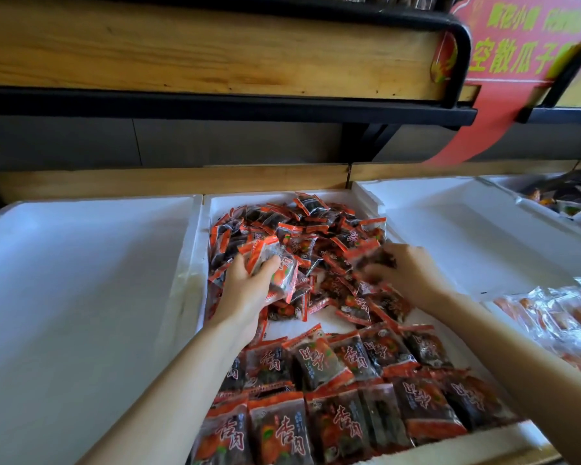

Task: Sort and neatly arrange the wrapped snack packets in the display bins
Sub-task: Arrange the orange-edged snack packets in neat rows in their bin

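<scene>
A white foam bin in the middle holds red-and-dark wrapped snack packets. At its far end they lie in a loose heap; at the near end they sit in neat overlapping rows. A bare white strip of the bin floor shows between heap and rows. My left hand grips a small stack of packets at the heap's left side. My right hand reaches into the heap's right side, its fingers curled round a packet, blurred by motion.
White foam bins stand to the left and right. Clear-wrapped orange snacks lie at the right edge, dark packets at the far right. A wooden shelf overhangs behind, with a red sign.
</scene>
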Demonstrator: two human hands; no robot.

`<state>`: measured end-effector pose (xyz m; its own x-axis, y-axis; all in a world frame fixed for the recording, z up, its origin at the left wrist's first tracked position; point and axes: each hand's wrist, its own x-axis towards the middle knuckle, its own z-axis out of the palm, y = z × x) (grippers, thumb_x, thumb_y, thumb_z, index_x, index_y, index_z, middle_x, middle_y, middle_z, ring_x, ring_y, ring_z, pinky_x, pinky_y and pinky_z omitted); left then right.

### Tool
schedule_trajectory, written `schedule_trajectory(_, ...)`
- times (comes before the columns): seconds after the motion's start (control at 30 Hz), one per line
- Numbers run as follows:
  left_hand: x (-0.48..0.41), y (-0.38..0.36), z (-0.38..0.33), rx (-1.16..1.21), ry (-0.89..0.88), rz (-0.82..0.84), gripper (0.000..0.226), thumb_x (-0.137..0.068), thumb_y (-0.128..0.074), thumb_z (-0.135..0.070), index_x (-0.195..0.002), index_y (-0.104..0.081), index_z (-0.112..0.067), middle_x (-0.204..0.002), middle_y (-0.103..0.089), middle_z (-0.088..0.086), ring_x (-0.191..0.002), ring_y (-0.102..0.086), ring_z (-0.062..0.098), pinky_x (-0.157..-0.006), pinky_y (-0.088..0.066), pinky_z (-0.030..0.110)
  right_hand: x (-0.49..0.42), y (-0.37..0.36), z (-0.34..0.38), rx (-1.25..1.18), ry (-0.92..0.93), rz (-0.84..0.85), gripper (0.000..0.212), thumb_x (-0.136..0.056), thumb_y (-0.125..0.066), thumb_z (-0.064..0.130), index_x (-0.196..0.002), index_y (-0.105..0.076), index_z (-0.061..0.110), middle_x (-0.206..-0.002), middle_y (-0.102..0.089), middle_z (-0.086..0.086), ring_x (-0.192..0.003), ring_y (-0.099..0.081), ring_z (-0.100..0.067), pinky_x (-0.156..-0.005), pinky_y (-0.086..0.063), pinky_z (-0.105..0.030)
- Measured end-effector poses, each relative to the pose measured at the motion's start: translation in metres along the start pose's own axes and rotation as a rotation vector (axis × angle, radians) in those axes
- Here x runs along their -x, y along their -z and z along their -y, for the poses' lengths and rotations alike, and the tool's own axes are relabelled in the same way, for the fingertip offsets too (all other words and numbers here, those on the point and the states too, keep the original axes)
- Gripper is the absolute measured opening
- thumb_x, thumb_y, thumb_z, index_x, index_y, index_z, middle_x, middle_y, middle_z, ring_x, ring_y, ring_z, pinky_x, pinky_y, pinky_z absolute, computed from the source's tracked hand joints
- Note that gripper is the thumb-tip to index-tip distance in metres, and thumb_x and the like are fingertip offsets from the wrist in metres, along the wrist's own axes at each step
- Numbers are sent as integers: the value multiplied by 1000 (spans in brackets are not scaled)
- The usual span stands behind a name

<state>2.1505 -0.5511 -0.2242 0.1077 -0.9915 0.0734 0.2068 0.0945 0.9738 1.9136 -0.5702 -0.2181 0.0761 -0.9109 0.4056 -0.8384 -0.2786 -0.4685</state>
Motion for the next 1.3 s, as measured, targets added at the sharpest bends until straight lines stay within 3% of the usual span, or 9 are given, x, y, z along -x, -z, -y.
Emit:
schedule_trajectory(0.1, -3, 1, 6, -27, 23, 21, 26, -95, -61, -20, -120, -57, -15, -114, -64, 3, -95, -65, 14, -77, -58, 34, -2, 6, 43, -333, 19, 30, 18, -88, -62, 19, -73, -56, 26, -66, -62, 12, -54, -60, 1, -50, -45, -9)
schedule_trajectory(0.17, 0, -2, 3, 0, 36, 68, 20, -98, -56, -21, -116, -59, -14, -105, -68, 5, -85, -67, 13, -67, -59, 30, -2, 1, 65, -476, 30, 135, 18, -87, -64, 20, -70, -57, 16, -68, -68, 1, -65, -68, -17, -62, -56, -26)
schedule_trajectory(0.27, 8, -6, -2, 78, 92, 117, 35, -100, -46, -36, -125, -55, -14, -109, -70, 10, -94, -70, 19, -87, -57, 43, -6, -9, 81, -384, 81, 146, 18, -82, -69, 25, -79, -64, 8, -79, -70, -11, -77, -67, -30, -74, -55, -43)
schedule_trajectory(0.37, 7, -5, -3, 29, 77, 164, 52, -88, -57, -49, -130, -53, -19, -124, -66, 7, -110, -65, 21, -100, -50, 49, -9, -18, 85, -294, 79, 77, 26, -78, -74, 30, -97, -63, 16, -84, -65, 1, -76, -63, -16, -71, -54, -29)
schedule_trajectory(0.57, 3, -2, 5, -102, -35, 145, 38, -82, -77, -20, -115, -61, -23, -111, -72, -1, -104, -67, 17, -101, -49, 46, -9, -22, 73, -543, 53, 121, 11, -90, -59, 10, -102, -61, 10, -90, -68, -8, -84, -68, -23, -74, -58, -33)
schedule_trajectory(0.7, 0, 0, 6, -86, -79, 154, 33, -84, -75, -15, -114, -60, -22, -109, -72, -1, -102, -68, 15, -100, -50, 44, -22, -16, 11, -214, -41, -28, 16, -92, -56, 9, -107, -61, 13, -102, -67, -5, -88, -63, -16, -83, -54, -32)
schedule_trajectory(0.9, -2, -2, 11, -116, -99, 171, 46, -81, -78, -21, -121, -56, -16, -112, -70, 2, -104, -67, 16, -100, -50, 44, -17, -34, -37, 102, -241, 324, 52, -91, -56, 37, -131, -37, 9, -125, -54, -8, -110, -54, -26, -91, -41, -30)
schedule_trajectory(1.1, -4, 0, 15, -147, -84, 184, 44, -84, -75, -21, -123, -55, -19, -114, -70, -1, -105, -66, 15, -100, -49, 44, -30, -45, -43, 39, -292, 139, 74, -69, -80, 39, -128, -47, 11, -125, -57, -5, -111, -55, -24, -91, -44, -31)
schedule_trajectory(1.3, -9, 4, 16, -152, -70, 138, 34, -86, -74, -24, -117, -61, -19, -109, -72, -1, -100, -69, 14, -94, -53, 42, -29, -37, -22, -228, -316, -86, 31, -87, -66, 16, -116, -61, 7, -106, -65, -7, -88, -62, -23, -79, -53, -36)
